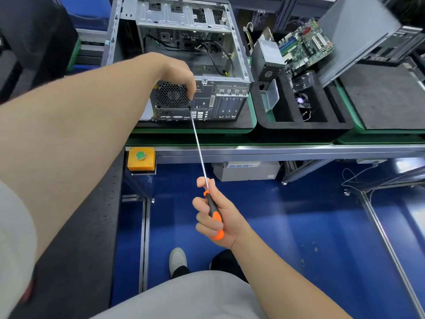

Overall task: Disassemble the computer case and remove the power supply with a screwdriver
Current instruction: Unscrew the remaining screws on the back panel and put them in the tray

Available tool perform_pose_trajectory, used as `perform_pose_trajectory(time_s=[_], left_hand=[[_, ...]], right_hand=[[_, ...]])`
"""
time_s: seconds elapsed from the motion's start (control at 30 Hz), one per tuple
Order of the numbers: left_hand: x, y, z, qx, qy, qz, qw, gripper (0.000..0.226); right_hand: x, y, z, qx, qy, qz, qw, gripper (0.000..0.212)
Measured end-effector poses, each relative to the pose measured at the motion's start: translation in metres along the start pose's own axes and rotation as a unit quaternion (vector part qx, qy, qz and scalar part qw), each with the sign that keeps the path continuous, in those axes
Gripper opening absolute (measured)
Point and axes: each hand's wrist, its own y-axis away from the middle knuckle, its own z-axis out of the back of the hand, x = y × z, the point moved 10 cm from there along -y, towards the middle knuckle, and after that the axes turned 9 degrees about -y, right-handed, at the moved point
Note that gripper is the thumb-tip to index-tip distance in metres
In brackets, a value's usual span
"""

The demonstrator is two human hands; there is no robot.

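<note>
An open grey computer case [230, 42] lies on a black mat, its rear panel facing me. The power supply [171, 95] with its round fan grille sits at the rear left corner. My left hand [181, 77] rests on top of that corner, fingers curled down over the grille beside the screwdriver tip. My right hand [216, 215] grips the orange and black handle of a long screwdriver [199, 148]. Its thin shaft reaches up to the rear panel, with the tip at the grille's lower right corner.
A black foam tray [299, 127] to the right holds a clear plastic box [272, 95], another power supply [268, 58] and a green motherboard [305, 47]. A grey side panel [358, 31] leans further right. A yellow box with a green button [141, 158] hangs under the bench edge.
</note>
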Motion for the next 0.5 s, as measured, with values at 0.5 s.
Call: perform_pose_trajectory(time_s=[0.5], left_hand=[[0.002,-0.002,-0.001,0.001,-0.003,0.009,1.000,0.020]], right_hand=[[0.070,0.012,0.027,-0.389,0.812,0.052,0.432,0.017]])
